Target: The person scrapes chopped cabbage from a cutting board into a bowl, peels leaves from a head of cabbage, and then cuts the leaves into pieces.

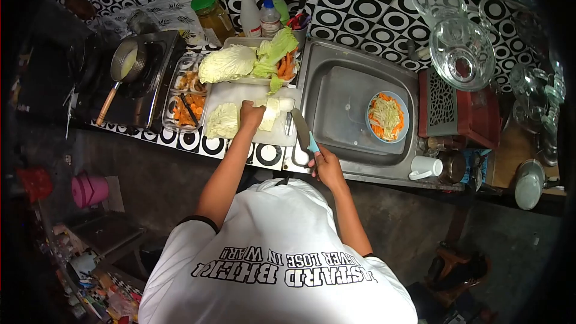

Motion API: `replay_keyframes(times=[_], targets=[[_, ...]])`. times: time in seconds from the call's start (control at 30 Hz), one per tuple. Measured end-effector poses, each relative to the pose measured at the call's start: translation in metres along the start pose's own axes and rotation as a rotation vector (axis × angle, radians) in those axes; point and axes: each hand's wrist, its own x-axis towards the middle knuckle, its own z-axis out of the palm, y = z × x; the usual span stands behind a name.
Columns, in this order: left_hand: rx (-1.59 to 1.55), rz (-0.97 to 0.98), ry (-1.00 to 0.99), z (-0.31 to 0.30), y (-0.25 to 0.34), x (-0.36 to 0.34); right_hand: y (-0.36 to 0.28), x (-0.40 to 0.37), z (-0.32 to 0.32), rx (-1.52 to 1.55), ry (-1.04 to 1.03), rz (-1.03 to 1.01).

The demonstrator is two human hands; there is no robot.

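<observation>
My left hand is closed on pale napa cabbage leaves lying on a white chopping board. My right hand grips the light blue handle of a knife. Its broad blade points away from me, at the right end of the board beside the cabbage. More cabbage leaf lies on the board left of my left hand. Behind the board, a tray carries a large piece of napa cabbage, green leaves and carrots.
In the sink stands a plate of shredded carrot and cabbage. A saucepan sits on the stove at left. Containers of cut food adjoin the board. A white mug rests by the sink; glass bowls are at right.
</observation>
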Motion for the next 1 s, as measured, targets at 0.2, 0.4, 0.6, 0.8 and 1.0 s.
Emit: replay_keyframes(times=[0.2,0.4,0.6,0.8,1.0], targets=[[0.007,0.014,-0.014,0.000,-0.001,0.003,0.020,0.012,0.014,0.077,0.083,-0.147],[-0.136,-0.082,0.035,-0.002,0.007,-0.011,0.017,0.011,0.019,0.033,0.038,-0.251],[-0.311,-0.167,-0.160,-0.013,-0.001,0.007,0.013,0.012,0.025,-0.277,0.045,-0.474],[0.046,0.045,-0.031,-0.002,-0.001,0.007,0.025,0.014,0.012,-0.008,0.139,-0.329],[0.173,0.103,-0.027,0.003,0.012,0.010,0.054,0.052,0.019,0.053,0.109,-0.264]])
